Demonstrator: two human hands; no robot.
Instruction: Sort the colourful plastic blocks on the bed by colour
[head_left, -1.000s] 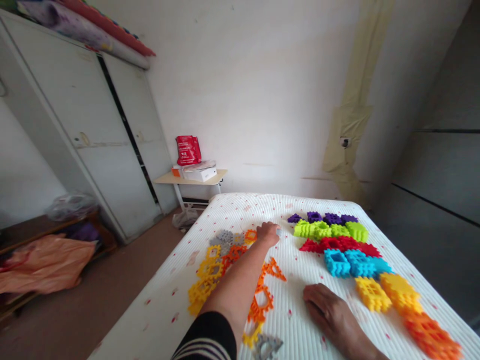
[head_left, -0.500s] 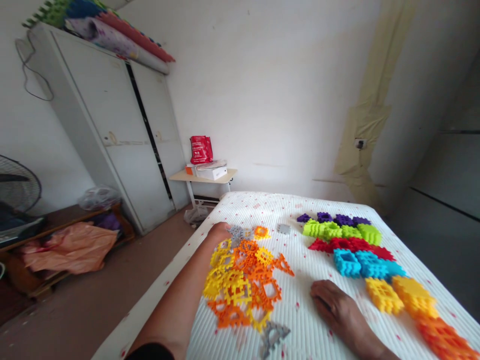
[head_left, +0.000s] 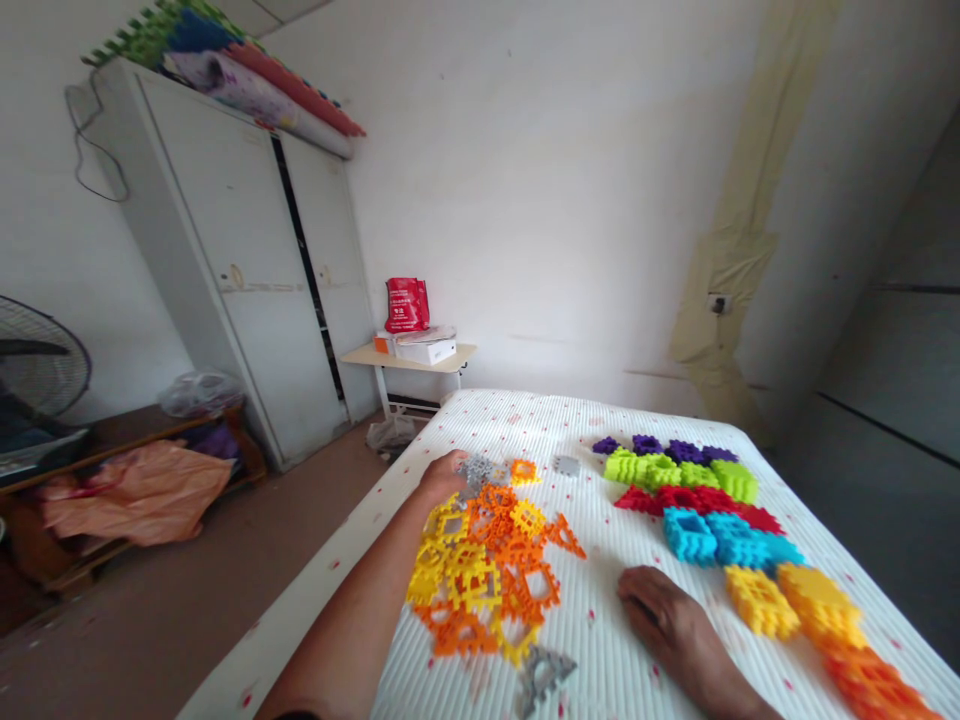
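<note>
While the left hand (head_left: 444, 476) is at gray pieces (head_left: 480, 476) toward the bed's (head_left: 600, 650) far-left corner, finger gap can't tell, pinching singly, clear of yellow pieces (head_left: 424, 582), seems best; right hand (head_left: 664, 610) curled, contents unclear.

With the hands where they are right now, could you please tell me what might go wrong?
The left hand is at the grey pieces, crowded close to yellow pieces and orange pieces, so pulling them might drag neighbours along. The right hand lies near the yellow stack, so a careless sweep could knock it askew.
</note>
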